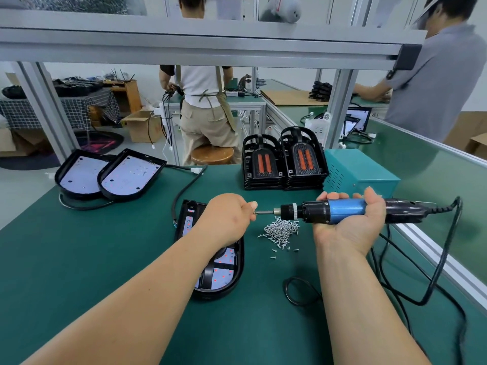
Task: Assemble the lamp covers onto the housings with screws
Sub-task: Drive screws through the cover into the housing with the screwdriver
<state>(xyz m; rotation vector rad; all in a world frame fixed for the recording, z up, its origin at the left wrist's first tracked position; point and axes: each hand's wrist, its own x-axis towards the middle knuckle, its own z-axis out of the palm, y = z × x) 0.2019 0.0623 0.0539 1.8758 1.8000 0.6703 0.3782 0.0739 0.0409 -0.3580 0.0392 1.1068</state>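
Note:
My right hand [350, 219] grips a blue and black electric screwdriver [340, 210], held level with its bit pointing left. My left hand [226, 219] pinches a small screw [255, 212] against the bit's tip. Below my left hand a black lamp housing [232, 270] with a cover on it lies on the green mat, partly hidden by my wrist. A heap of silver screws [282, 230] lies between my hands. Two open housings [105, 175] with white LED boards sit at the far left. Two stacks of black covers [284, 162] with orange strips stand at the back.
A teal power box [361, 169] stands behind the screwdriver. The tool's black cable [437, 262] loops over the mat's right side, near the aluminium rail [448, 262]. Another cable [184, 191] runs from the housing toward the back. Two people work at benches beyond.

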